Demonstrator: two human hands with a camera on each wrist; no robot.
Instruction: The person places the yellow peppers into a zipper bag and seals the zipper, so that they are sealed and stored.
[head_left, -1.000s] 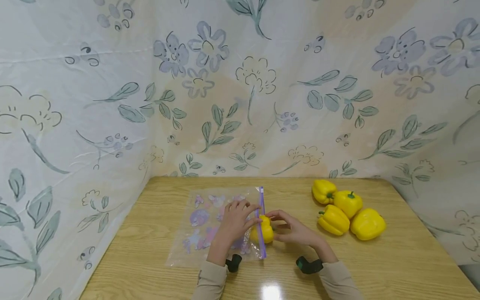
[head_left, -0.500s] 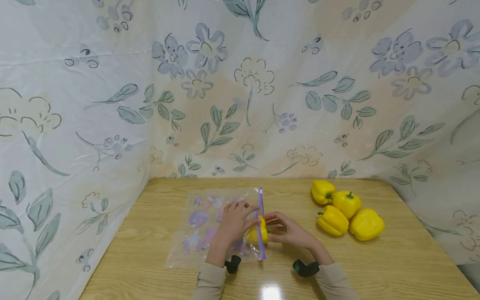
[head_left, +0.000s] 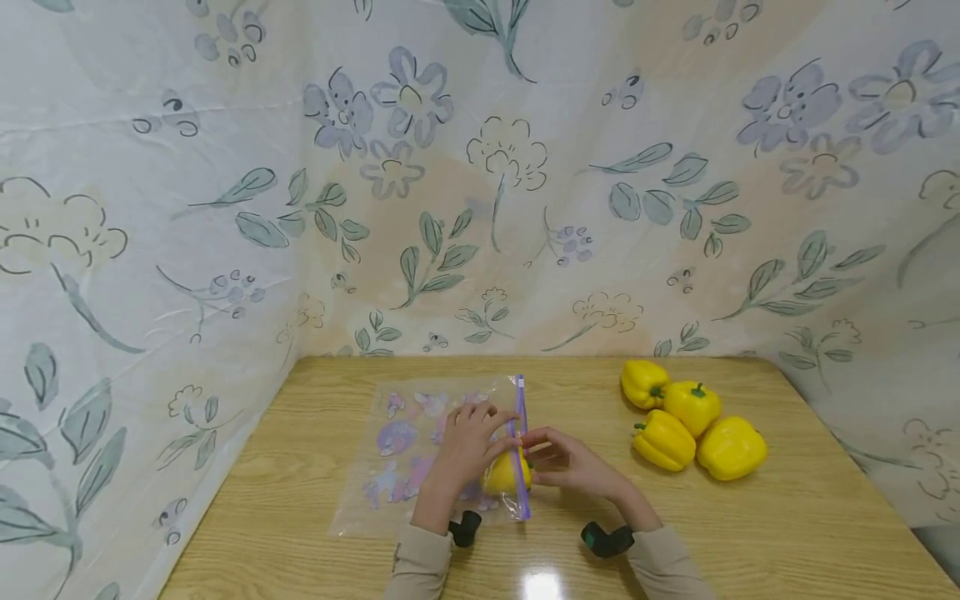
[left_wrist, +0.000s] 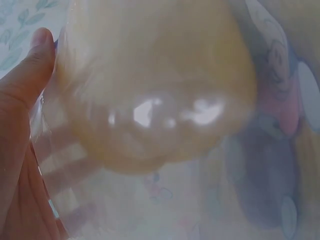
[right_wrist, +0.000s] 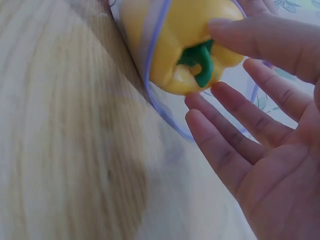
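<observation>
A clear zip bag (head_left: 352, 508) with a purple zip edge and pastel cartoon prints lies on the table in the head view. My left hand (head_left: 471, 446) is over its open side, thumb and fingers holding the edge. A yellow bell pepper (head_left: 501, 475) sits mostly inside the mouth, its body showing through the film in the left wrist view. My right hand (head_left: 573, 467) reaches to the mouth from the right. In the right wrist view its thumb (right_wrist: 240, 35) rests on the pepper, and its nearly straight fingers (right_wrist: 230, 115) reach below the green stem (right_wrist: 200, 62).
Several more yellow bell peppers (head_left: 692, 408) stand grouped on the right of the wooden table (head_left: 810, 517). A floral cloth (head_left: 480, 208) hangs behind and along the sides. Dark wrist cameras (head_left: 607, 540) sit at both wrists.
The right hand has moved left, and the pepper has slid further into the bag past the purple edge. The left hand has stayed in place on the bag.
</observation>
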